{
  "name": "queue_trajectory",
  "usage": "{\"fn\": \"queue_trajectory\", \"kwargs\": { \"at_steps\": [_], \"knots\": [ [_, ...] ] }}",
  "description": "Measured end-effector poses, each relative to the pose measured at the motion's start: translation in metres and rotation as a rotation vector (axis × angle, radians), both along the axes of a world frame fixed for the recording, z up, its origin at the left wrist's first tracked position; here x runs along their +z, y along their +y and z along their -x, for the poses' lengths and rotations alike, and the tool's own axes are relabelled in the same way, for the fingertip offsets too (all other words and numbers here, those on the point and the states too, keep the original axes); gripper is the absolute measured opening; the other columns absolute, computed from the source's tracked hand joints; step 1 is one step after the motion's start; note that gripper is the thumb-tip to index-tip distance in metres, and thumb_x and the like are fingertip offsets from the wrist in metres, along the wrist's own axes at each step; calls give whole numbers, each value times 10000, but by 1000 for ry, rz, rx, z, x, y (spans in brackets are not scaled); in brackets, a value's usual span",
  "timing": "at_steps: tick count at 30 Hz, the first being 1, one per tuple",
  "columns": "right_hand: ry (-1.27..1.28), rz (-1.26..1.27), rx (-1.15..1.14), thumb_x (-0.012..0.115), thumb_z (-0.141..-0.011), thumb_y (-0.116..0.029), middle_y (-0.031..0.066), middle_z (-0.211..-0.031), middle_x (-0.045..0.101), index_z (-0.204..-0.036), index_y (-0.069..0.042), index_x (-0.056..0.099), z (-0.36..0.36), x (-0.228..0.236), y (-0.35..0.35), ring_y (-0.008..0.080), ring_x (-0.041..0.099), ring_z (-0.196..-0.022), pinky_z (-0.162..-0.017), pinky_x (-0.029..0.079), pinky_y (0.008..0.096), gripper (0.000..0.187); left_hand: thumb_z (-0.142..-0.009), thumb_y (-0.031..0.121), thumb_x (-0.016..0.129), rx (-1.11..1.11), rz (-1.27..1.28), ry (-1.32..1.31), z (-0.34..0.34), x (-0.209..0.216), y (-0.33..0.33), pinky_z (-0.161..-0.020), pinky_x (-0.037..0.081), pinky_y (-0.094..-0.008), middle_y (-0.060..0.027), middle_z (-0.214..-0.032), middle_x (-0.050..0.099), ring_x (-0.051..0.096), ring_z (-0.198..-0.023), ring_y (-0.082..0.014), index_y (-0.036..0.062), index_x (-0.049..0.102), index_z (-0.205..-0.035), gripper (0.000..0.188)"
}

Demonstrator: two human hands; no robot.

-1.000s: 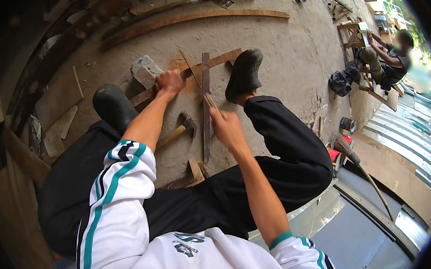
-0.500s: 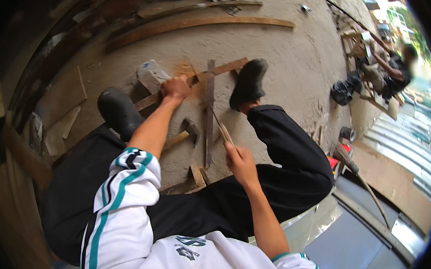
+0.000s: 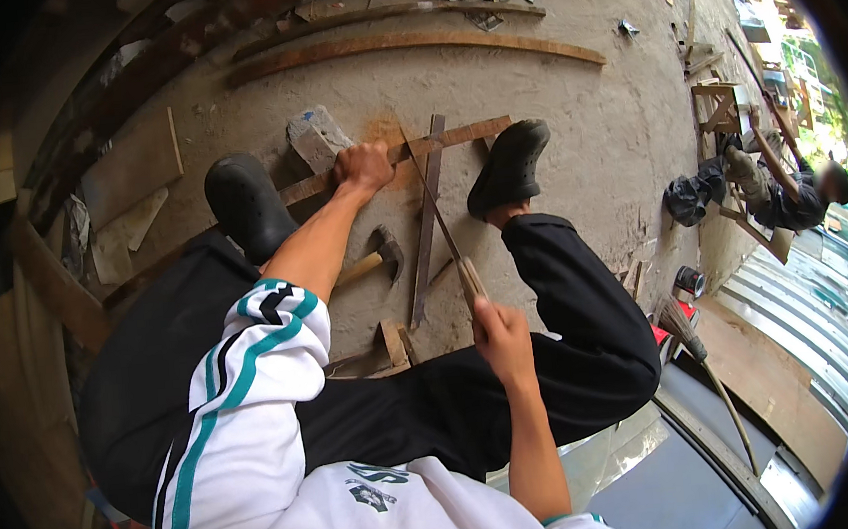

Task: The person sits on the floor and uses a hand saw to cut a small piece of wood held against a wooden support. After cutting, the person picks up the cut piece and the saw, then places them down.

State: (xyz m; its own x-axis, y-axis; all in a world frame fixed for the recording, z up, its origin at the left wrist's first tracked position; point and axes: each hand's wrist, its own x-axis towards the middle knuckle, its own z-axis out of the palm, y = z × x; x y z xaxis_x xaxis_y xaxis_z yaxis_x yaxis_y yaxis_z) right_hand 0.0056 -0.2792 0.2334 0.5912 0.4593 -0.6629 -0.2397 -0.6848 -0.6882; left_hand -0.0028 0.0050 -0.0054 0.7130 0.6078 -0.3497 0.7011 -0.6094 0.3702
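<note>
A slim handsaw (image 3: 437,207) with a narrow, straight, dark blade and a pale wooden handle (image 3: 471,279); it slants from upper left to lower right, handle toward the person; the blade's far part crosses a narrow brown wooden strip (image 3: 474,130); the strip runs crosswise, its right end higher in the view, its left stretch partly hidden; how deep any cut goes cannot be made out.

saw (image 3: 448,234) across wood strip (image 3: 477,130), hands (image 3: 365,167) on both
</note>
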Motion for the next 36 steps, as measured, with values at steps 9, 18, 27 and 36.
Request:
{"fn": "queue_trajectory", "kwargs": {
  "at_steps": [9,18,27,36],
  "knots": [
    [-109,-40,88,522,-1019,-431,3,-550,473,-635,-36,516,-6,-44,34,94,425,-517,-493,326,302,551,-844,193,579,6,-15,39,-1,9,1,-761,577,-479,-212,-917,730,729,-871,-387,69,720,-964,223],
    [-138,-1,57,531,-998,-407,145,-558,469,-701,54,533,-36,-83,72,170,450,-553,-560,389,406,548,-852,215,580,-43,0,29,-11,12,-3,-755,576,-473,-229,-925,725,727,-885,-392,62,727,-939,229],
    [-102,2,62,527,-1014,-437,4,-544,454,-627,-28,501,-10,-38,31,103,427,-519,-499,334,315,563,-862,294,623,-3,32,74,-4,23,-3,-803,566,-481,-227,-945,725,724,-904,-391,70,731,-979,275],
    [-45,2,60,561,-1008,-401,-20,-555,452,-626,-61,498,5,-16,15,79,414,-526,-489,310,290,515,-864,345,638,12,74,91,-4,16,2,-844,551,-503,-236,-986,718,699,-975,-421,77,728,-997,312]
  ]
}}
